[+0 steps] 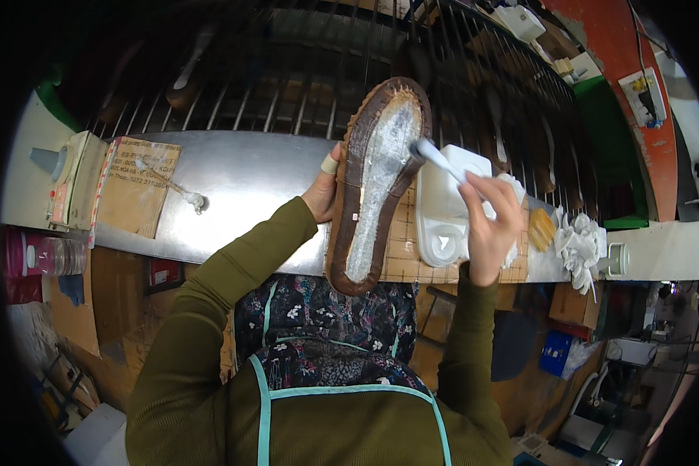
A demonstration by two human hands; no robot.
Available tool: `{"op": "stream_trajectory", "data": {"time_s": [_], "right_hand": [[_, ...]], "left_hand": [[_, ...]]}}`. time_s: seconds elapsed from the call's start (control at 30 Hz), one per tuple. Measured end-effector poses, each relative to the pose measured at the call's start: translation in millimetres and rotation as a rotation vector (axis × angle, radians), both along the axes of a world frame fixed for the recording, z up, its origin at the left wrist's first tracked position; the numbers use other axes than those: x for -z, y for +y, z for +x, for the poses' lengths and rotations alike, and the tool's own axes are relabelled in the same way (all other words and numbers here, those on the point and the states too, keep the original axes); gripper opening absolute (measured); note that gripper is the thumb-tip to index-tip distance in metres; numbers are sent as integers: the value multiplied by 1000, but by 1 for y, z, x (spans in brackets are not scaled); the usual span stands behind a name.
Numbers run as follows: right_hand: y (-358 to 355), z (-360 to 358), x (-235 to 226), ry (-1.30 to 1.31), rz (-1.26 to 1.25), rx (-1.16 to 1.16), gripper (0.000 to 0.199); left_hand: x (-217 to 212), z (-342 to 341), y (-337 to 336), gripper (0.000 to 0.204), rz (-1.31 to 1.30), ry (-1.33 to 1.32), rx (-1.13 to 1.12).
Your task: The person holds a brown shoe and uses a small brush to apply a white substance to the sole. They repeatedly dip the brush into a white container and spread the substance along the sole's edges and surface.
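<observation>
A brown leather shoe upper (351, 203) is held bottom up, its toe pointing away from me. Its underside has a whitish-grey insole (388, 147) framed by the folded leather edge. My left hand (324, 189) grips the shoe by its left side, a tan band round one finger. In my right hand (493, 227) is a brush with a pale handle (446, 165). Its dark tip is at the right edge of the leather near the forefoot; whether it touches, I cannot tell. A white plastic container (452, 190) with a round recess stands just behind the brush and right hand.
Beneath lies a metal bench (248, 179) with cardboard at its left, where a stick with a whitish, clotted end (196, 201) rests. White gloves (578, 242) and a yellow block (542, 230) sit at the right. Beyond runs a rack of metal bars (303, 101) with shoes on it.
</observation>
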State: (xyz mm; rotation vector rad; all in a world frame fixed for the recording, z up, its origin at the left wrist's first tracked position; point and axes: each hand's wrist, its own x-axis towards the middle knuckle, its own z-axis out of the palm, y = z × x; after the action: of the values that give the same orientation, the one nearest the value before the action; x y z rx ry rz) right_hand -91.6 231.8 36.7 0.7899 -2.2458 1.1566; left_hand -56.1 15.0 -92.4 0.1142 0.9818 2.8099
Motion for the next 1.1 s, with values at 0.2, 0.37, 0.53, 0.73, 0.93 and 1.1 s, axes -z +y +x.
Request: {"op": "stream_trajectory", "data": {"time_s": [0.2, 0.37, 0.53, 0.73, 0.93, 1.1], "right_hand": [[-36, -44, 12, 210, 128, 239, 20], [-18, 0, 30, 426, 334, 218, 24], [11, 83, 47, 400, 415, 95, 31], [31, 140, 66, 204, 358, 52, 30], [10, 95, 52, 178, 310, 255, 22], [-18, 12, 24, 303, 334, 402, 16]], "left_hand": [[3, 2, -1, 85, 48, -42, 6], [4, 2, 0, 87, 49, -68, 5], [-9, 5, 2, 86, 8, -74, -46], [-16, 4, 3, 87, -59, -110, -98], [-13, 2, 3, 88, -18, -52, -46], [-14, 2, 2, 86, -35, -59, -43]]}}
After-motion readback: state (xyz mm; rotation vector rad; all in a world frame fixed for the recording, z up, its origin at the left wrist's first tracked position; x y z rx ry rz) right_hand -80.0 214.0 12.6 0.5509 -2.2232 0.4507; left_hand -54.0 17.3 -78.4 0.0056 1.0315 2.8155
